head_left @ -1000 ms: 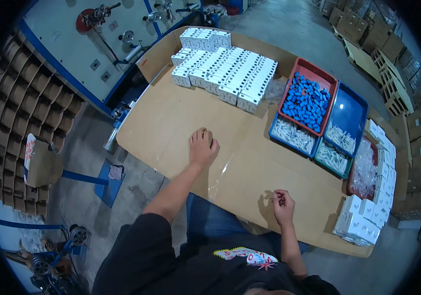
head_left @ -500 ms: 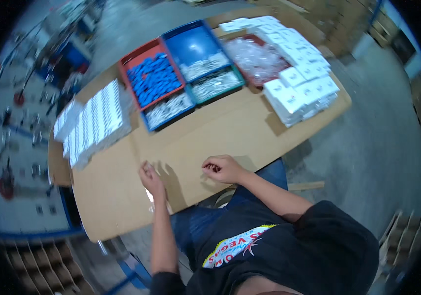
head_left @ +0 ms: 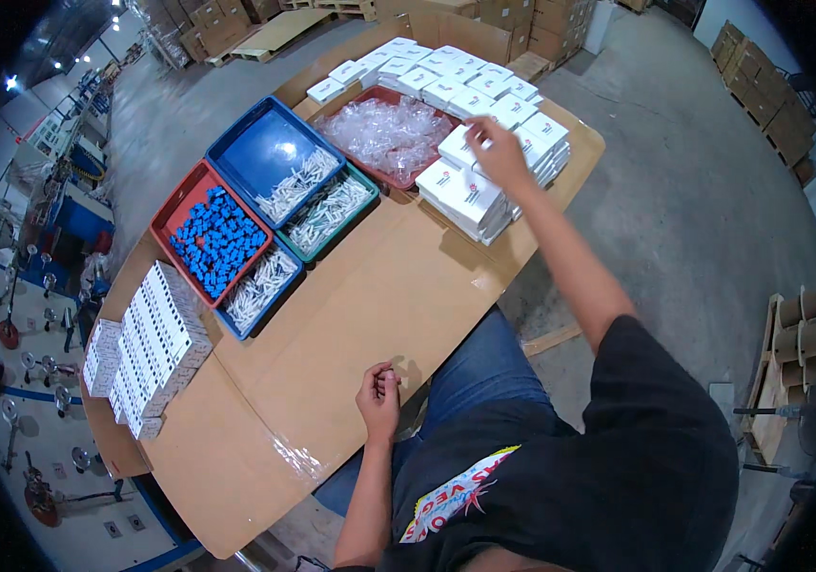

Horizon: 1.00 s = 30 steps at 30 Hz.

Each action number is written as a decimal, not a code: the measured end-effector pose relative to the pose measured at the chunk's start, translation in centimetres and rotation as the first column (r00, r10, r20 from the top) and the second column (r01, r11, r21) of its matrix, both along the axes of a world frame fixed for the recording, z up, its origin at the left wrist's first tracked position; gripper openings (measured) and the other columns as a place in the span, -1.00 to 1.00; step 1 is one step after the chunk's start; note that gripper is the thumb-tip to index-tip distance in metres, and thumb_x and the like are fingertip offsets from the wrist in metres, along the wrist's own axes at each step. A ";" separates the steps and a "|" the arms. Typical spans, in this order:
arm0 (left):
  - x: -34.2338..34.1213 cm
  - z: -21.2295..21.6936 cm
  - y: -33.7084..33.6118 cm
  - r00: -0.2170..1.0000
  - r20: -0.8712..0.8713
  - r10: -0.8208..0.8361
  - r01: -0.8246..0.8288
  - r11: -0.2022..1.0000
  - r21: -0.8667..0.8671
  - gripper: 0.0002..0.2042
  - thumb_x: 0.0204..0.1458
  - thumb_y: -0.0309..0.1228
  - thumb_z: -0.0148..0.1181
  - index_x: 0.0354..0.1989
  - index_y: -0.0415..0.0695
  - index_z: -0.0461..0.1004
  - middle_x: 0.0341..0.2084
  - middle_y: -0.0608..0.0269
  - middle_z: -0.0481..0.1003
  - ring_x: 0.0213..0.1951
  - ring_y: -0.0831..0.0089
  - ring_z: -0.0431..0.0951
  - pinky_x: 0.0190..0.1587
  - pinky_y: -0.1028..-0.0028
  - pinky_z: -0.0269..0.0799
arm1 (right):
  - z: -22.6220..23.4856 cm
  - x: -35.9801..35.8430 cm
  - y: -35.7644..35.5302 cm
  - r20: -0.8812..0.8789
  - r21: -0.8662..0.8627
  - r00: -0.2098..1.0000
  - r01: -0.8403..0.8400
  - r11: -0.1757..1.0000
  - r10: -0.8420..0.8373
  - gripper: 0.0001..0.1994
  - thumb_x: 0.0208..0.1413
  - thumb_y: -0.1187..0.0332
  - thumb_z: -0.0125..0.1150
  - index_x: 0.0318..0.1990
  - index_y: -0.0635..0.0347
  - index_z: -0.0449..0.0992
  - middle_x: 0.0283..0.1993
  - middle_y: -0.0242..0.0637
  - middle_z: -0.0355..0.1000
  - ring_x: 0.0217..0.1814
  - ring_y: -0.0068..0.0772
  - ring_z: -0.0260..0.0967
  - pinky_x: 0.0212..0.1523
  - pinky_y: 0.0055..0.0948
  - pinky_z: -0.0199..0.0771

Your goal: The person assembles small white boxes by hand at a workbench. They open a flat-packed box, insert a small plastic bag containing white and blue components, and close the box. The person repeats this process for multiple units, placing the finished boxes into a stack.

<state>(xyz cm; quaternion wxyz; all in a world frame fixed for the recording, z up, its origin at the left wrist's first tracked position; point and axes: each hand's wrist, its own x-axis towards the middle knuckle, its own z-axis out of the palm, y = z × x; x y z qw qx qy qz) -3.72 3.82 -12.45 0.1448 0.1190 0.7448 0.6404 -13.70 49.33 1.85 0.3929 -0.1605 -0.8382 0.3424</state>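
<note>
My right hand [head_left: 499,154] is over the stacks of flat white boxes [head_left: 465,195] at the right of the table. Its fingers are bent and apart, with nothing visible between them, and I cannot tell whether the fingertips touch a box. My left hand [head_left: 379,398] is above the near edge of the cardboard-covered table [head_left: 332,324], its fingers curled together. Whether anything small is inside them is hidden. Beside the white boxes, a dark red tray [head_left: 413,181] holds crumpled clear plastic bags [head_left: 384,133].
A red tray [head_left: 162,221] of small blue parts [head_left: 217,238] stands left of a blue tray [head_left: 246,133]. Small white pieces lie in that blue tray, a green tray [head_left: 370,202] and a smaller blue tray [head_left: 292,278]. Patterned white boxes [head_left: 160,334] are stacked at far left.
My view has turned toward the right. My right hand has moved from the near side of the table out to the white box stacks. The left hand stays near the table's front edge, its fingers more curled.
</note>
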 end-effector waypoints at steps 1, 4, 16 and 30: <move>0.1 0.0 0.4 1.000 -0.009 -0.026 0.026 0.999 -0.022 -0.81 0.32 -0.43 0.15 0.01 -0.24 0.51 -0.41 0.34 0.55 -0.43 0.68 0.47 -0.38 0.61 0.41 | -0.4 -0.7 4.5 0.024 0.057 0.996 0.086 0.995 -0.088 -0.70 0.17 0.33 0.27 0.03 0.18 0.58 -0.15 -0.19 0.62 -0.15 -0.12 0.57 -0.07 -0.21 0.54; 0.2 0.5 1.3 0.996 -0.051 -0.070 0.065 0.994 -0.086 -0.82 0.29 -0.43 0.18 -0.02 -0.23 0.53 -0.40 0.33 0.56 -0.41 0.66 0.51 -0.34 0.61 0.45 | -2.4 -1.7 16.6 0.100 0.293 0.931 0.310 0.904 -0.352 -0.63 0.15 0.26 0.33 0.09 0.16 0.56 -0.02 -0.11 0.59 0.04 -0.17 0.56 0.06 -0.19 0.52; 0.7 1.2 1.4 0.985 -0.173 0.012 -0.041 0.985 -0.166 -0.85 0.18 -0.54 0.24 -0.11 -0.28 0.58 -0.43 0.29 0.59 -0.52 0.71 0.43 -0.44 0.64 0.37 | -4.5 -1.7 25.5 0.479 0.003 0.866 0.158 0.987 -0.140 -0.31 0.03 -0.14 0.44 -0.01 0.46 0.61 -0.15 0.00 0.63 -0.25 -0.22 0.59 -0.26 -0.26 0.57; 0.5 0.2 1.8 0.984 -0.177 0.010 -0.044 0.980 -0.193 -0.87 0.14 -0.50 0.29 -0.17 -0.23 0.61 -0.44 0.26 0.61 -0.54 0.62 0.44 -0.43 0.58 0.40 | 2.5 -0.6 23.8 -0.079 -0.329 0.987 0.107 0.938 -0.141 -0.68 0.07 0.31 0.54 -0.16 0.33 0.58 -0.23 -0.23 0.63 -0.23 -0.46 0.55 -0.21 -0.39 0.53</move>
